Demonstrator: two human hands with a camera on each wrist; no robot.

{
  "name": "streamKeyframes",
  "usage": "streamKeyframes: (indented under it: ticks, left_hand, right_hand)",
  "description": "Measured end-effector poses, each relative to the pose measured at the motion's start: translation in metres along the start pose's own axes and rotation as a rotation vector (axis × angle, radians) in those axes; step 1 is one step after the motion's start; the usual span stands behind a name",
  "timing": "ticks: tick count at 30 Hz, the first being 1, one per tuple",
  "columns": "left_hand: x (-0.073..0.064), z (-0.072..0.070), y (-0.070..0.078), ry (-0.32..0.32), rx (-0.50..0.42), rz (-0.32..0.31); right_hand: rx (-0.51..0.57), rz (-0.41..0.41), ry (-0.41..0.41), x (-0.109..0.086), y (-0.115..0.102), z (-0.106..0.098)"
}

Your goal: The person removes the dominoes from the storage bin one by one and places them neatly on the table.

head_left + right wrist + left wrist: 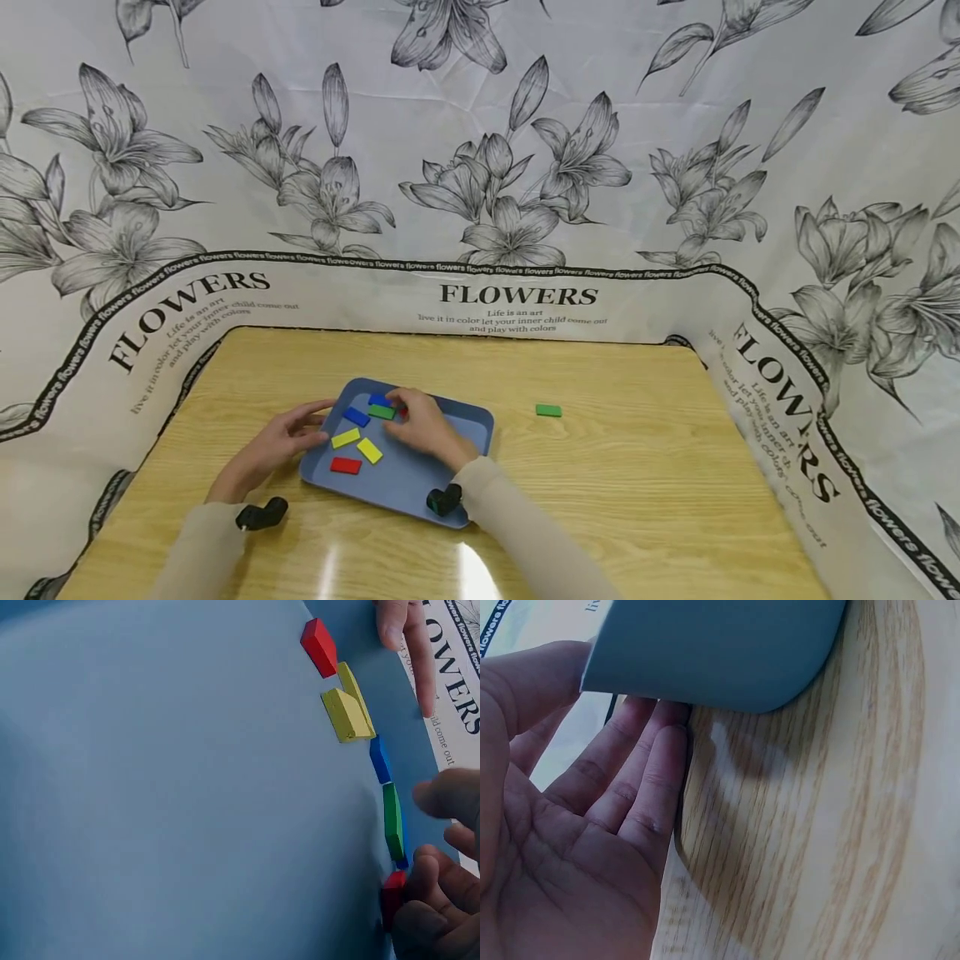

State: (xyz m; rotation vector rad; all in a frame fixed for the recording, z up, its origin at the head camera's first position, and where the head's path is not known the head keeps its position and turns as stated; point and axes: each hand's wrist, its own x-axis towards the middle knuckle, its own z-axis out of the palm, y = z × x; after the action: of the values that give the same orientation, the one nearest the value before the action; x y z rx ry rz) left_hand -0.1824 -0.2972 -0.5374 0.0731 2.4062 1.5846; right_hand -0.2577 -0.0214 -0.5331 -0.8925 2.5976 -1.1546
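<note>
A blue-grey tray (420, 493) lies on the table with several small rectangular blocks in its left half. They include a red block (346, 466), two yellow blocks (369, 451), two blue blocks (356, 417) and a green block (382, 412). My right hand (422, 423) is over the far part of the tray, thumb apart from the fingers. Its curled fingers are right beside another red block (393, 896), partly hidden by them. At the tray's left edge is my left hand (577, 817), its fingers extended and its thumb at the rim.
A separate green block (548, 411) lies on the wooden table (637, 483), to the right of the tray. Behind and along both sides hangs a white flower-printed cloth (517, 300). Each wrist carries a small black camera (262, 513).
</note>
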Motion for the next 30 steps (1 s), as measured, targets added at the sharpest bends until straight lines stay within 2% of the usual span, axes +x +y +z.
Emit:
streamKeyframes:
  ticks: [6,12,20,25,30]
  left_hand:
    - [-0.0007,-0.0004,-0.0014,0.004,0.001,0.005]
    - [0.001,-0.0025,-0.0003,-0.022,0.006,0.014]
    - [0.0013,-0.0011,-0.0015,-0.035,-0.018,0.024]
    - [0.0013,-0.0018,-0.0019,-0.034,-0.005,0.015]
    - [0.0009,-0.0028,-0.002,-0.037,-0.012,0.008]
  right_hand:
    - [-0.076,0.004,0.026,0.001,0.0015,0.0058]
    - [-0.155,0.016,0.101,0.0041,0.0024,0.0077]
    - [-0.251,0.022,0.157,0.0009,0.0012,0.011]
    - [-0.278,0.017,0.162,0.0013,-0.0001,0.0108]
    - [-0.276,0.02,0.129,0.0014,-0.0003,0.0095]
